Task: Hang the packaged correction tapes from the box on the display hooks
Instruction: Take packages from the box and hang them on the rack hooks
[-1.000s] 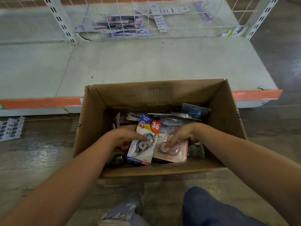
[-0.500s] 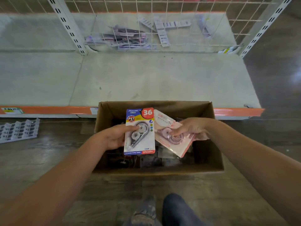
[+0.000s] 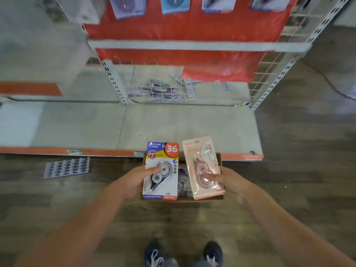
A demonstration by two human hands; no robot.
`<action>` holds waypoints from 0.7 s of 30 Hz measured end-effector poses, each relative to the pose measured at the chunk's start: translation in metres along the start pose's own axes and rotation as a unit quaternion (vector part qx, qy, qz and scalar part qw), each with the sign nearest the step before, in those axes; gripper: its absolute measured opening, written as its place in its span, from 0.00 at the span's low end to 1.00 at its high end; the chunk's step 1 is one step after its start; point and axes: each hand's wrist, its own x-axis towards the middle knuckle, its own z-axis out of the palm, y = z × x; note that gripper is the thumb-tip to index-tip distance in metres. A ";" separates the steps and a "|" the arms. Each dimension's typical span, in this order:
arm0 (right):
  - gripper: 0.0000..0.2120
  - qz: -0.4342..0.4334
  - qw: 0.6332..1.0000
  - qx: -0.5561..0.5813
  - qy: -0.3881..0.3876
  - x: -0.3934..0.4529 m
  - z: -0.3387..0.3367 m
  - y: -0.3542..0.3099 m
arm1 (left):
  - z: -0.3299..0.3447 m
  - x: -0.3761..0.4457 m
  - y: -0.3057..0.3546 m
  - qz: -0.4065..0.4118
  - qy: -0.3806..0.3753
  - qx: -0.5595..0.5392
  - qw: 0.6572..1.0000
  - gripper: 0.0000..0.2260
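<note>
Fingers of left hand (image 3: 137,182) gripping one blue pack (image 3: 161,170), right hand (image 3: 224,180) one pink pack (image 3: 202,166), above one box (image 3: 219,160)

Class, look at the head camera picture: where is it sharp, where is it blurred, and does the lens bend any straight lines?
Head view: the blue correction tape pack and the pink correction tape pack are fairly sharp, the "36" readable; the hanging packs at the top and both forearms near the bottom edge are smeared; the wide lens leans the slotted shelf upright and curves the orange shelf edge.
</note>
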 end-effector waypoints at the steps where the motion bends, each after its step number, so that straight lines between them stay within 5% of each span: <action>1: 0.23 -0.005 1.000 -0.009 0.003 -0.018 0.006 -0.009 | 0.005 -0.017 0.007 0.006 -0.007 -0.007 1.000 0.18; 5: 0.14 -0.053 0.998 -0.041 0.007 -0.093 0.034 -0.053 | 0.028 -0.088 0.040 0.039 -0.010 -0.026 0.999 0.22; 8: 0.20 -0.092 0.994 -0.056 0.015 -0.142 0.053 -0.080 | 0.048 -0.142 0.061 0.077 -0.004 -0.027 0.997 0.17; 12: 0.13 -0.141 0.989 -0.048 0.025 -0.191 0.072 -0.114 | 0.055 -0.197 0.087 0.130 0.020 0.001 0.991 0.18; 21: 0.16 -0.256 0.965 -0.033 0.037 -0.251 0.120 -0.179 | 0.074 -0.289 0.165 0.276 0.047 0.061 0.958 0.11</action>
